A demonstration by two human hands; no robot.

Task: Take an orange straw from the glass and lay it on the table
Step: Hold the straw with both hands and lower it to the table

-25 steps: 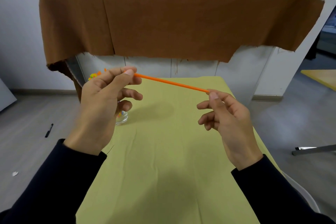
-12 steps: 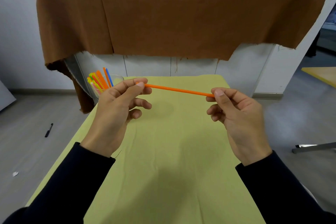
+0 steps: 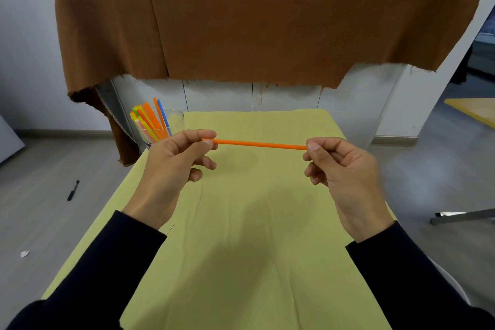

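Observation:
An orange straw (image 3: pixel 261 144) is held nearly level above the table (image 3: pixel 249 262), which is covered in a yellow-green cloth. My left hand (image 3: pixel 175 169) pinches its left end between thumb and forefinger. My right hand (image 3: pixel 342 171) pinches its right end the same way. A clear glass (image 3: pixel 175 122) stands at the table's far left corner, just beyond my left hand, with several straws in orange, yellow, green, pink and blue leaning in it. My left hand hides the glass's lower part.
A brown and grey cloth (image 3: pixel 254 35) hangs over white cabinets behind the table. A black pen (image 3: pixel 72 190) and a white scrap (image 3: pixel 24 253) lie on the grey floor at left. A metal bar (image 3: pixel 463 216) and another yellow table's corner (image 3: pixel 476 111) show at right.
Both hands have moved the straw right and lower, toward the table's middle, and levelled it out. The glass of straws, hidden behind my left hand a second ago, is now uncovered.

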